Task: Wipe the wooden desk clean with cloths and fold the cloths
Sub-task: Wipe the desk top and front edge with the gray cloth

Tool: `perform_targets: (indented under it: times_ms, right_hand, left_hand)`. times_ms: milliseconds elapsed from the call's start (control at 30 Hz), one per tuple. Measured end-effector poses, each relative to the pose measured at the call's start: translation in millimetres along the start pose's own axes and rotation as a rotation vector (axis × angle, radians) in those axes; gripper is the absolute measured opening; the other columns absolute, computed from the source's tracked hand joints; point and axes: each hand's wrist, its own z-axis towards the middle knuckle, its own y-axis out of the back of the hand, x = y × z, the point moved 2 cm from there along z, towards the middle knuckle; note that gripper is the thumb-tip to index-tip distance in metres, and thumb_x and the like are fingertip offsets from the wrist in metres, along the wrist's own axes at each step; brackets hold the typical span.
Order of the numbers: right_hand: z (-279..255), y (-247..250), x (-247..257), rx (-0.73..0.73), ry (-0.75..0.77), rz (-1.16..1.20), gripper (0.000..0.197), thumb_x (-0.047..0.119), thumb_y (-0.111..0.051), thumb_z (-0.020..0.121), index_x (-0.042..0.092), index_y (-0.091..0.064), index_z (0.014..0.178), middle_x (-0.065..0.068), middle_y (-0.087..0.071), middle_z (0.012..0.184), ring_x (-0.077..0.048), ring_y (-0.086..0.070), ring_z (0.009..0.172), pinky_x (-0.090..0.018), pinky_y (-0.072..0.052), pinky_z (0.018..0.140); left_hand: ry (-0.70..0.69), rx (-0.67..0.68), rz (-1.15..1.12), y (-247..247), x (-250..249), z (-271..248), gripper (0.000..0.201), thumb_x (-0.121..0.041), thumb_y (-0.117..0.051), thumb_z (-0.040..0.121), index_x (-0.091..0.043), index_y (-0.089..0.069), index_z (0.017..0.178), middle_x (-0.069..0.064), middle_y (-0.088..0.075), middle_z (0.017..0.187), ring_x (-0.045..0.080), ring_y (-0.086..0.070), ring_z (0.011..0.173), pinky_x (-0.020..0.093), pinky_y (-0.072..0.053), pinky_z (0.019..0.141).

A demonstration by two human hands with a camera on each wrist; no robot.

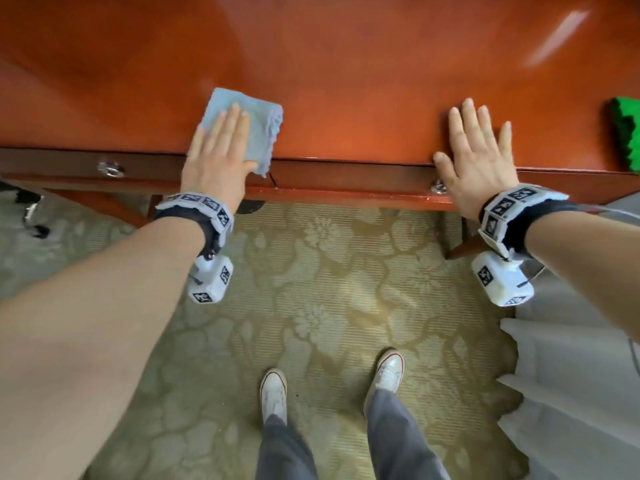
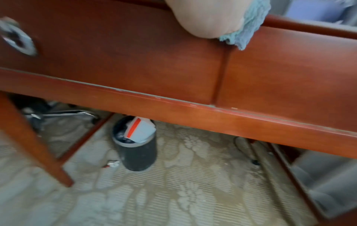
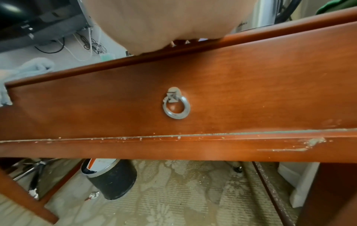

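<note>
Glossy wooden desk (image 1: 346,81): left hand (image 1: 221,157) flat on a nubby folded blue cloth (image 1: 258,129), right hand (image 1: 479,161) spread flat, bare.

Both bare forearms reach forward; the left hand (image 1: 221,150) lies flat, fingers together, and the right hand (image 1: 479,161) lies flat, fingers spread.

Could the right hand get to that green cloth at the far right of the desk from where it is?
Probably yes. The right hand lies flat and empty on the desk, and only bare wood shows between it and the green cloth. The left hand presses the blue cloth elsewhere.
</note>
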Motion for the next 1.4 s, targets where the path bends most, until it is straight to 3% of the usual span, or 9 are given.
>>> perform_targets:
  times_ms: [167,367,533,667,833,933,1167,1300,1400]
  right_hand:
    - [8.9,4.9,71.4,-0.03,0.123,0.013,0.065,0.044,-0.019,0.102,0.01,-0.005,0.155,-0.008,0.004,0.163,-0.028,0.003,0.15,-0.053,0.001,0.12]
    - [45.2,-1.7,200.2,-0.025,0.118,0.155,0.064,0.035,-0.023,0.101,0.006,-0.008,0.155,-0.009,0.008,0.163,-0.027,0.006,0.15,-0.048,0.002,0.12]
    - [51.5,-9.1,237.1,-0.043,0.023,0.196,0.068,0.042,-0.021,0.102,0.001,-0.003,0.154,-0.015,0.009,0.162,-0.029,0.005,0.15,-0.045,0.001,0.122]
    - [49.4,-19.5,246.2,0.019,0.027,0.034,0.075,0.054,-0.017,0.099,0.006,0.001,0.155,-0.011,0.006,0.163,-0.028,0.004,0.15,-0.051,0.002,0.12]
    - [47.5,-18.5,253.2,0.115,-0.005,-0.059,0.08,0.061,-0.01,0.097,0.009,0.01,0.154,-0.008,0.014,0.162,-0.026,0.01,0.15,-0.053,0.002,0.12]
    - [50.1,-14.0,253.6,0.165,-0.022,-0.082,0.081,0.062,-0.009,0.095,0.01,0.014,0.153,-0.007,0.018,0.161,-0.025,0.012,0.149,-0.052,0.003,0.12]
    - [51.4,-6.5,256.5,0.276,-0.062,-0.127,0.097,0.065,-0.034,0.092,0.012,0.022,0.151,-0.004,0.028,0.159,-0.023,0.018,0.148,-0.05,0.006,0.12]
    - [50.9,-2.9,259.4,0.339,-0.078,-0.152,0.109,0.054,-0.052,0.087,0.013,0.028,0.148,-0.005,0.032,0.157,-0.024,0.023,0.147,-0.05,0.007,0.12]
    - [51.0,-0.8,261.4,0.356,-0.087,-0.146,0.109,0.04,-0.056,0.085,0.013,0.029,0.148,-0.005,0.034,0.156,-0.024,0.025,0.146,-0.049,0.008,0.119]
  left_hand:
    - [-0.016,0.092,-0.021,1.1,55.2,3.0,0.073,-0.039,-0.046,0.1,-0.02,-0.006,0.158,-0.003,-0.002,0.166,0.016,-0.002,0.152,0.046,-0.008,0.123]
    - [-0.142,0.089,0.015,5.0,4.7,11.9,0.072,-0.045,-0.039,0.102,-0.02,-0.001,0.158,0.0,0.002,0.166,0.019,0.001,0.152,0.049,-0.004,0.122]
    - [-0.153,0.024,-0.007,-1.6,-8.9,9.2,0.066,-0.034,-0.038,0.102,-0.022,-0.006,0.158,-0.004,-0.003,0.166,0.015,-0.004,0.152,0.044,-0.007,0.123]
    - [-0.106,0.076,-0.054,-6.4,68.2,3.3,0.075,-0.047,-0.043,0.099,-0.024,-0.003,0.158,-0.006,0.001,0.166,0.013,0.0,0.152,0.042,-0.003,0.123]
    - [0.111,0.151,-0.085,-12.8,212.6,-12.9,0.072,-0.039,-0.044,0.102,-0.022,-0.002,0.158,-0.003,0.003,0.166,0.017,0.001,0.152,0.048,-0.005,0.122]
    - [0.137,0.203,-0.09,-13.1,252.5,-13.7,0.073,-0.038,-0.043,0.102,-0.02,0.001,0.158,-0.002,0.007,0.166,0.019,0.003,0.152,0.051,-0.006,0.122]
    - [0.01,0.143,-0.058,-14.3,221.4,-11.3,0.07,-0.043,-0.036,0.103,-0.025,0.004,0.157,-0.003,0.008,0.166,0.019,0.006,0.152,0.052,-0.001,0.122]
    - [-0.191,0.128,-0.069,-3.8,131.5,4.5,0.071,-0.045,-0.037,0.102,-0.028,0.004,0.157,-0.005,0.007,0.165,0.018,0.005,0.152,0.052,0.001,0.121]
    - [-0.202,0.116,-0.087,-2.9,77.4,7.4,0.074,-0.047,-0.04,0.101,-0.027,0.002,0.158,-0.004,0.005,0.166,0.021,0.005,0.152,0.054,0.0,0.121]
